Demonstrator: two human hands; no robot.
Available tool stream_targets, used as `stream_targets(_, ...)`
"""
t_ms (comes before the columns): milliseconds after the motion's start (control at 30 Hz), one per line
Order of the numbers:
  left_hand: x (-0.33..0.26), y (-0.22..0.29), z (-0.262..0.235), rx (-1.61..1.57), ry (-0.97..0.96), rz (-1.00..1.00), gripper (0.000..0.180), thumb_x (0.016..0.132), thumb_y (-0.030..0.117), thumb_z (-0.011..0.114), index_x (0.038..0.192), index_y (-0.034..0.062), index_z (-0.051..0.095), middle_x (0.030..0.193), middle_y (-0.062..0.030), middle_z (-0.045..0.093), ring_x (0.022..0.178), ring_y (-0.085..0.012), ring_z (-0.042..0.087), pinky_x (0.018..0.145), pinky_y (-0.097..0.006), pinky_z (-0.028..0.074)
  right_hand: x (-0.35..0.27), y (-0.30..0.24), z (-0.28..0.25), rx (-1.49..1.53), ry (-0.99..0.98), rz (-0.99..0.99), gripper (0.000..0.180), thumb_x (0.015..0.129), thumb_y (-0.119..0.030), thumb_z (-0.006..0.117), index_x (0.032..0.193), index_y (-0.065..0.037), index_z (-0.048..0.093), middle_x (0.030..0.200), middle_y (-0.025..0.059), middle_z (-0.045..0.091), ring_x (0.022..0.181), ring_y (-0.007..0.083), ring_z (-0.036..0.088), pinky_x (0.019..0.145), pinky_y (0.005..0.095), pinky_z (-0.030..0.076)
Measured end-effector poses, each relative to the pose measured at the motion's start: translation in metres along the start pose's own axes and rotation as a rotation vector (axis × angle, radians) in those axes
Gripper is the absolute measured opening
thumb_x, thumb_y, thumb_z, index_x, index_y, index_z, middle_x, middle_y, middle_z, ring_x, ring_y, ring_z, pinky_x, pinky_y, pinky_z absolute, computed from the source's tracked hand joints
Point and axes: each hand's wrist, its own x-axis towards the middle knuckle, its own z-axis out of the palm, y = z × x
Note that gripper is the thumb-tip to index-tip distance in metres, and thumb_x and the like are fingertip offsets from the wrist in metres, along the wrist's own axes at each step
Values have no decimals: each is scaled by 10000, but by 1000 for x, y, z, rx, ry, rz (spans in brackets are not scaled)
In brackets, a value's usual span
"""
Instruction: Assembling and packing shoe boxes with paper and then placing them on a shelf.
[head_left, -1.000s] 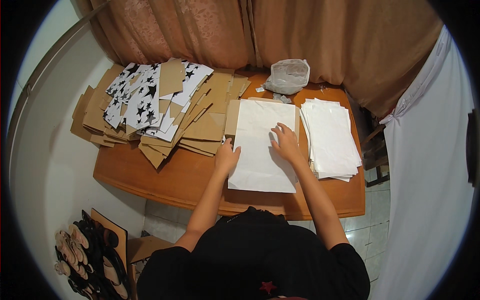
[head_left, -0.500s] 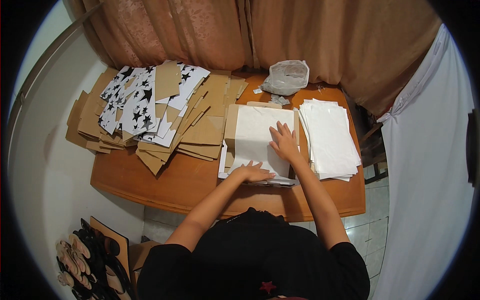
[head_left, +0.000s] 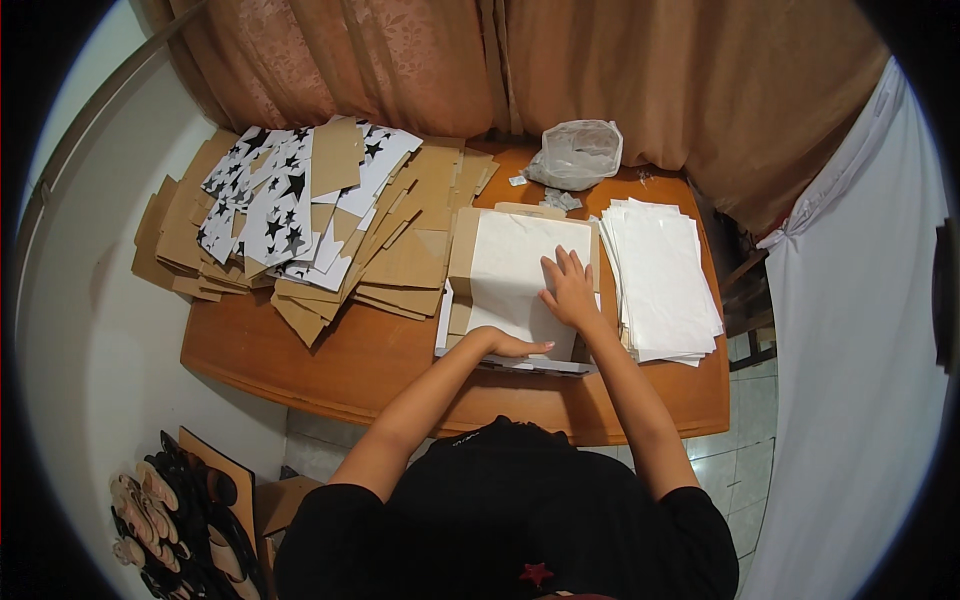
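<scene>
Our splayed right hand [head_left: 570,288] seemingly steadies white rectangular paper [head_left: 512,250] in a brown cardboard box [head_left: 462,258]; whether our left hand [head_left: 507,344] grips, we cannot tell.

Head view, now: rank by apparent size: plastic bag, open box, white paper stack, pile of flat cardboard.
Largest to smallest:
1. Pile of flat cardboard
2. Open box, moderately ahead of the next
3. White paper stack
4. Plastic bag; it sits toward the far edge, so may look smaller than it is.
</scene>
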Motion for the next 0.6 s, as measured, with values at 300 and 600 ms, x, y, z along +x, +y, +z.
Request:
stream_targets(300, -8, 12, 0, 51, -25, 70, 1044, 665, 875, 233, 1378, 118, 321, 1438, -239, 176, 1345, -365, 105, 1078, -441, 136, -10, -3, -3, -14, 17, -36, 687, 693, -213, 700, 1300, -135, 387, 1403, 184, 264, 1301, 395, 232, 1009, 608, 200)
stream_targets(600, -4, 8, -7, 3, 121, 276, 1020, 693, 852, 254, 1334, 74, 408, 1398, -235, 302, 1309, -387, 257, 1071, -413, 202, -13, 5, -29, -49, 157, 109, 600, 764, -314, 632, 1286, -94, 432, 1387, 198, 294, 1272, 406, 268, 1027, 552, 204)
